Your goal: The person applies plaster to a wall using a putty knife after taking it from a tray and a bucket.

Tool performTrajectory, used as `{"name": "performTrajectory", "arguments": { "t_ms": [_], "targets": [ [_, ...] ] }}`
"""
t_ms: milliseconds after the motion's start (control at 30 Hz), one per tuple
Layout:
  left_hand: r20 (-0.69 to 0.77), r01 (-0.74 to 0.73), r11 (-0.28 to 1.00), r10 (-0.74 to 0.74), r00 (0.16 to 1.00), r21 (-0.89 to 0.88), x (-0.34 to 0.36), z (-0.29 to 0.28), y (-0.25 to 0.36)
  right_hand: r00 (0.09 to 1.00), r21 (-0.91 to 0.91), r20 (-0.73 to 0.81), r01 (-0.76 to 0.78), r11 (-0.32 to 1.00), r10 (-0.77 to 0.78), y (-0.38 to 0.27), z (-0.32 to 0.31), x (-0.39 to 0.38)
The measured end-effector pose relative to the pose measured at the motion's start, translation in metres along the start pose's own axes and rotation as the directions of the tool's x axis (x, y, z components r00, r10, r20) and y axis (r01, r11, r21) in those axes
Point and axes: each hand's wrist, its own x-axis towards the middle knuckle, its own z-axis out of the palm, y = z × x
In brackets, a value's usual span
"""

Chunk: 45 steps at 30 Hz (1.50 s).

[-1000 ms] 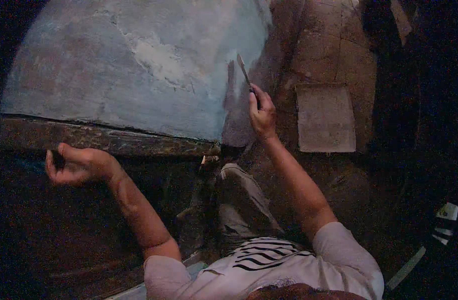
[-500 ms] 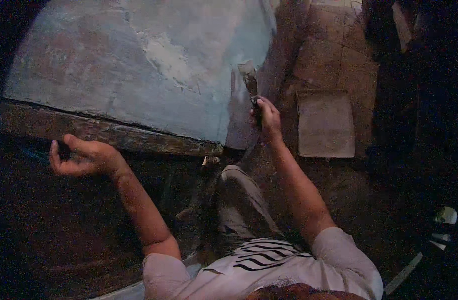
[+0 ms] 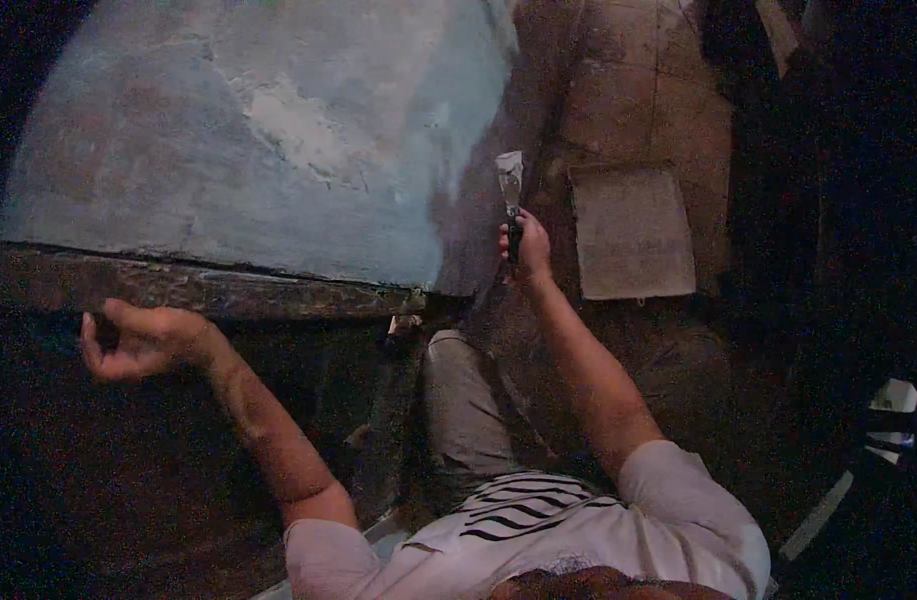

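My right hand [image 3: 531, 245] is wrapped round the dark handle of a putty knife [image 3: 511, 185]. Its blade points away from me, carries some whitish paste, and is just right of a large pale blue-grey panel [image 3: 359, 235]. A rough whitish patch of filler [image 3: 299, 125] covers part of that panel. Off to the left, my left hand [image 3: 144, 340] is curled beside the panel's dark, worn front edge [image 3: 179, 285]. Between its thumb and fingers is a dark spot, too dim to tell whether it is an object.
A greyish rectangular sheet or shallow tray [image 3: 634, 235] lies on the tiled floor [image 3: 619, 110] to the right. Small pale pieces [image 3: 891, 420] show at the far right. My bent leg [image 3: 464, 400] is close to the panel's near corner. Deep shadow hides both sides.
The putty knife has come off the panel's right edge to beside it, its blade now turned to show whitish paste. My left hand stays curled. The whole view has shifted slightly.
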Motion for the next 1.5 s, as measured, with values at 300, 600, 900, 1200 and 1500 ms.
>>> {"name": "performTrajectory", "arguments": {
  "t_ms": [300,600,900,1200,1500],
  "targets": [
    [-0.117,0.02,0.998,-0.014,0.993,0.053,-0.004,0.013,-0.005,0.986,-0.083,-0.149,0.063,0.995,-0.075,0.03,-0.017,0.062],
    [-0.137,-0.028,0.999,0.033,0.99,0.037,0.003,0.009,-0.016,0.938,-0.423,-0.112,0.255,0.87,-0.329,0.067,-0.044,0.154],
    [-0.164,0.021,0.986,0.007,0.986,0.167,0.001,0.008,-0.025,0.796,-0.71,-0.132,0.34,0.616,-0.591,0.063,-0.025,0.202],
    [-0.211,-0.023,0.942,0.099,0.973,0.336,0.005,0.006,-0.04,0.845,-0.77,-0.178,0.2,0.606,-0.504,0.057,-0.003,0.205],
    [-0.166,-0.084,0.98,0.114,0.979,0.179,0.006,0.005,-0.042,0.844,-0.819,-0.12,0.213,0.532,-0.522,0.055,0.0,0.191]
  ]
}}
